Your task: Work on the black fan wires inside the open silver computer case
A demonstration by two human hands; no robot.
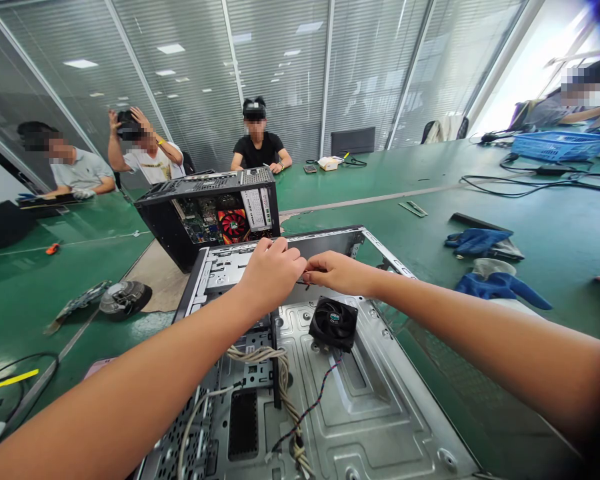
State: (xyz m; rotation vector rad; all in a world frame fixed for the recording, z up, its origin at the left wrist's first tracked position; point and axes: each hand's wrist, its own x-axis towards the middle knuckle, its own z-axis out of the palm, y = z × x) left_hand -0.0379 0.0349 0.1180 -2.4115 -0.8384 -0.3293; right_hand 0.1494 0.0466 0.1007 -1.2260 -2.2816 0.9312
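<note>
no text legible, white label (pixel 257 211) in upright computer case (pixel 167 237), teal emblem (pixel 335 318) on black fan (pixel 347 323), print too small

A long green table (pixel 390 175) runs across the room, with an open computer case (pixel 375 407) lying at its near middle and a second case (pixel 173 237) standing upright just beyond. Over on the left I see a circuit board (pixel 83 301) beside a round metal part (pixel 125 298), and a small orange object (pixel 53 249) farther off. To the right lie blue gloves (pixel 480 241) and a thin green strip (pixel 413 209), with black cables (pixel 535 185) and a blue basket (pixel 555 147) farther away.
</note>
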